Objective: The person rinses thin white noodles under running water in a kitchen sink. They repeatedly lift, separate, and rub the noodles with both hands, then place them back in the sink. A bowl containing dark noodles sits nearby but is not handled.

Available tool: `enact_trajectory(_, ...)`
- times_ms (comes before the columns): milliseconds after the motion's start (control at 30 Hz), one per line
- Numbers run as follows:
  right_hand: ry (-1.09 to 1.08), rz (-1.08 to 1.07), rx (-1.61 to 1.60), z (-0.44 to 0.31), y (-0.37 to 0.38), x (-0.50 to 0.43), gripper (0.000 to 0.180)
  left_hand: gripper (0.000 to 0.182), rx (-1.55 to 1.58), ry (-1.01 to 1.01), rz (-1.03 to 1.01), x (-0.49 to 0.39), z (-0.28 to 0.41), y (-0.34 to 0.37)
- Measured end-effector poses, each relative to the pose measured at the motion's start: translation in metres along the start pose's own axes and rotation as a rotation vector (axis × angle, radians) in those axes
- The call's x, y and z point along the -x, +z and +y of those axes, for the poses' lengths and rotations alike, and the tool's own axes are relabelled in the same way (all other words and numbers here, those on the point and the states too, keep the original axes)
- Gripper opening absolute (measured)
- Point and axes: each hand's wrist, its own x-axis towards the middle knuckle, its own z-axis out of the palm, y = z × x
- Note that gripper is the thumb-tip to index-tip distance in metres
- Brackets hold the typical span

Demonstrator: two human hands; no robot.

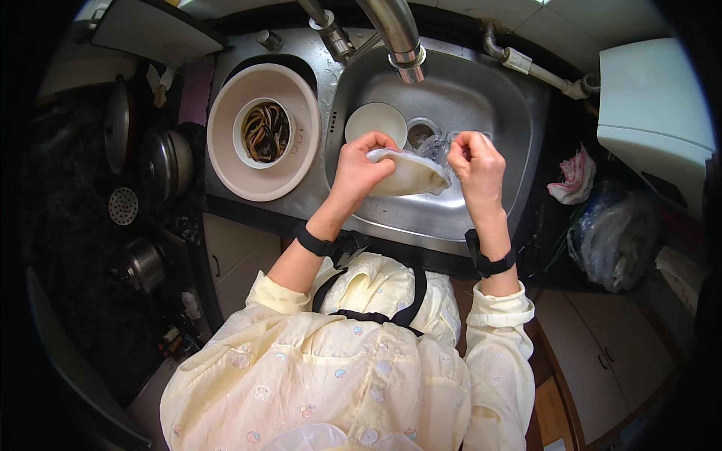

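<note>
My left hand [364, 169] grips a pale, slick piece of food [409, 179] with a whitish rim, possibly a squid body, above the sink. To its right, the fingertips of my right hand [478, 166] are pinched together on a crumpled translucent film [433, 147]. Whether this film is joined to the pale piece is unclear. Below my hands lies the stainless steel sink [395, 217]. A round white dish [377, 121] rests in it, partly covered by my left hand, beside the drain [422, 132].
A metal faucet [407, 62] overhangs the sink. Left of it, a pinkish basin [225, 158] holds a white bowl [241, 147] of dark liquid and strips. A cloth [572, 175] and a plastic bag [615, 237] lie at right; a lidded pot [163, 163] stands left.
</note>
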Motion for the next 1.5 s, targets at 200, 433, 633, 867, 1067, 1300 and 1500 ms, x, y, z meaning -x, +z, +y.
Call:
enact_trajectory(200,0.222,-0.076,0.002,0.004,0.002,0.026,0.039,0.03,0.641,-0.218,0.054,-0.002,-0.009,0.003)
enact_trajectory(433,0.383,-0.113,-0.75,0.016,0.028,0.03,0.035,0.032,0.48,-0.192,-0.177,0.001,-0.011,0.004)
enact_trajectory(633,0.06,-0.039,-0.267,0.0,0.023,0.026,0.04,0.029,0.225,-0.124,-0.237,-0.003,-0.012,0.011)
enact_trajectory(867,0.09,-0.033,-0.186,-0.012,0.016,0.027,0.018,0.032,0.256,-0.084,-0.179,0.001,-0.014,0.019)
enact_trajectory(1067,0.022,-0.082,-0.111,-0.009,0.015,0.025,0.009,0.031,0.246,-0.058,-0.212,0.0,-0.024,0.019)
enact_trajectory(1300,-0.022,0.011,0.03,-0.004,0.025,0.026,0.013,0.035,0.328,-0.192,-0.233,-0.002,-0.017,0.016)
enact_trajectory(1500,0.123,0.028,-0.087,-0.004,0.014,0.026,0.015,0.039,0.471,-0.29,-0.167,-0.001,-0.007,0.018)
